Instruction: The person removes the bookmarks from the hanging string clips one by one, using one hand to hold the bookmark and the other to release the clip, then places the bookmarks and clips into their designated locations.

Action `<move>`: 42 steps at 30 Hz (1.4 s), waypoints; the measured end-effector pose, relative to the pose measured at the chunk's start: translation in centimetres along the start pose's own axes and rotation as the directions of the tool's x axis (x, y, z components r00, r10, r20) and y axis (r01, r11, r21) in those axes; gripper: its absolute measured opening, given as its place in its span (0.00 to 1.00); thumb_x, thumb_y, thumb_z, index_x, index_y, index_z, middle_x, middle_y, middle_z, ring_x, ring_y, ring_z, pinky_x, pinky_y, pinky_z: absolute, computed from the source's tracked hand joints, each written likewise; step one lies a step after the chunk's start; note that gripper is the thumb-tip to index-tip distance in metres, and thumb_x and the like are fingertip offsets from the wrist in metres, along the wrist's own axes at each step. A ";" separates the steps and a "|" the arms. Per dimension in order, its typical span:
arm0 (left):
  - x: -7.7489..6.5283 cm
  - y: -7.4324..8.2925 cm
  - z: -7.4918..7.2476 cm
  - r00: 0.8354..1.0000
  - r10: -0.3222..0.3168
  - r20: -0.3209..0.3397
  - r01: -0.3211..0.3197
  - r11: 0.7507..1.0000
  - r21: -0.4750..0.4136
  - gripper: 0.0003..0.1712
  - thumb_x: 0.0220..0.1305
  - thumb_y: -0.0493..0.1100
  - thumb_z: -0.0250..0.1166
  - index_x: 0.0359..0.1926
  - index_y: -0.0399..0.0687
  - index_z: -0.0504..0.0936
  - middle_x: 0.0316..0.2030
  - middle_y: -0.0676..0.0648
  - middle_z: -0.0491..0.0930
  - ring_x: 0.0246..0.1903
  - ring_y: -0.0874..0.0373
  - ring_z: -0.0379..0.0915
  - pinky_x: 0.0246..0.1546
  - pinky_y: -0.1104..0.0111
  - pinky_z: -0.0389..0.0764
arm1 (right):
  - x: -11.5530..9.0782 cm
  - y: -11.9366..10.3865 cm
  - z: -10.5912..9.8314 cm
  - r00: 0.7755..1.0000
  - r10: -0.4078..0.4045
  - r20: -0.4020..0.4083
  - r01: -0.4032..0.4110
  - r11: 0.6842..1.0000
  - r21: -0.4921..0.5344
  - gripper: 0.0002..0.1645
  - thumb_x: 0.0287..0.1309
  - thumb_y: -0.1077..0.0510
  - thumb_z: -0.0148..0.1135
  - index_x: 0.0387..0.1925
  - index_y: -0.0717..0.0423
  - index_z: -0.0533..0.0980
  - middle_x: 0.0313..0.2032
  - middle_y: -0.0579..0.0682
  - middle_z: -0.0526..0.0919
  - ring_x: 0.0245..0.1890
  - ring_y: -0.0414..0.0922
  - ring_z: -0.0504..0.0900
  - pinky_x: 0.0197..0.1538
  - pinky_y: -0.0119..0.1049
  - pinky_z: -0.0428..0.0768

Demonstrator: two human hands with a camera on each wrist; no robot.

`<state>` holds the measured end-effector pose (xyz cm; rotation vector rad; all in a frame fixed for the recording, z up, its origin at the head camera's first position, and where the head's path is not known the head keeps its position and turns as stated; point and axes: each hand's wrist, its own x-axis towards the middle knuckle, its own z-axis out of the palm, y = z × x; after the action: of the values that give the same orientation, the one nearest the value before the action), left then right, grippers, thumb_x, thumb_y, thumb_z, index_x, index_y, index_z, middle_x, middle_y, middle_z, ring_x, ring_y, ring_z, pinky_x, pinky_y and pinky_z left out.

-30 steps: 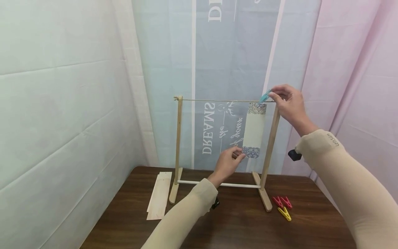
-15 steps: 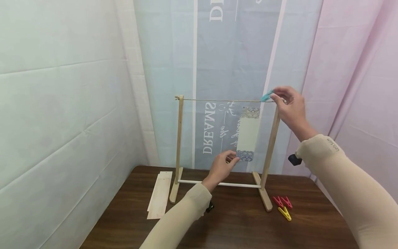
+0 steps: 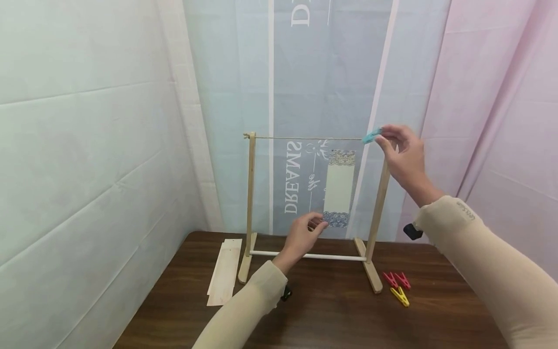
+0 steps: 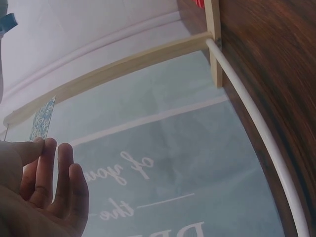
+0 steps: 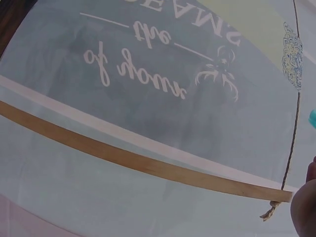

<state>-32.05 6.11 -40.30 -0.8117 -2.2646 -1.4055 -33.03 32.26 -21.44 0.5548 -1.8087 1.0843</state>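
My left hand [image 3: 303,233] pinches the lower left corner of a bookmark-like card [image 3: 340,189], pale in the middle with patterned bands at both ends. The card stands nearly upright, its top a little below the string [image 3: 305,138]. In the left wrist view, thumb and index finger meet on the card's blue patterned end [image 4: 42,121]. By the string's right end, my right hand [image 3: 405,157] pinches a light blue clothespin [image 3: 372,136]. The clothespin overlaps the string; whether it grips it I cannot tell. The right wrist view catches only an edge of the clothespin [image 5: 313,118].
The string runs between two wooden posts [image 3: 250,194] joined low down by a white rod [image 3: 335,257]. Pale thin strips [image 3: 224,274] lie left of the frame. Two red clothespins [image 3: 396,279] and a yellow one [image 3: 399,296] lie right. Printed cloth [image 3: 322,72] hangs behind.
The card has moved left and slightly down with my left hand, away from beneath the blue clothespin. The clothespin has tipped flatter, while my right hand has stayed close to the string's right end.
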 end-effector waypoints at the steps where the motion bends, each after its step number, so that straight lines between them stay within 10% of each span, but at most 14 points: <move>1: -0.2 0.0 -0.1 1.000 0.001 -0.003 -0.001 1.000 0.000 0.13 0.75 0.44 0.71 0.54 0.43 0.88 0.41 0.48 0.90 0.38 0.63 0.85 0.43 0.73 0.84 | -0.3 0.0 0.1 1.000 -0.002 -0.003 0.002 1.000 0.003 0.19 0.69 0.68 0.71 0.59 0.69 0.80 0.48 0.42 0.84 0.52 0.32 0.84 0.67 0.29 0.76; 19: -3.1 -0.5 -3.1 1.000 0.006 -0.016 -0.006 1.000 0.028 0.12 0.75 0.44 0.71 0.53 0.43 0.88 0.40 0.48 0.90 0.38 0.59 0.85 0.45 0.59 0.88 | -5.0 0.4 0.3 0.997 -0.068 0.026 0.066 0.994 0.083 0.21 0.65 0.77 0.68 0.58 0.74 0.77 0.49 0.48 0.85 0.53 0.35 0.84 0.64 0.26 0.78; 29: -4.8 -1.9 -4.9 1.000 -0.017 -0.021 0.018 0.999 0.047 0.13 0.75 0.44 0.71 0.55 0.44 0.87 0.39 0.50 0.89 0.38 0.61 0.84 0.44 0.64 0.87 | -7.8 1.1 0.2 0.995 -0.095 0.016 0.093 0.990 0.104 0.23 0.62 0.82 0.64 0.59 0.77 0.75 0.47 0.68 0.85 0.51 0.36 0.85 0.63 0.26 0.77; 42: -7.5 -3.8 -7.8 0.998 -0.047 -0.050 0.051 0.996 0.075 0.12 0.74 0.42 0.71 0.54 0.44 0.87 0.37 0.52 0.89 0.36 0.61 0.85 0.42 0.68 0.86 | -11.0 1.8 -0.2 0.998 -0.062 0.023 0.056 0.980 0.188 0.26 0.61 0.85 0.62 0.61 0.79 0.74 0.51 0.68 0.81 0.54 0.42 0.84 0.63 0.29 0.79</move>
<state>-28.63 -4.26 -43.76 -0.6959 -2.3008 -1.3367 -29.11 32.47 -31.87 0.7351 -1.7130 1.2192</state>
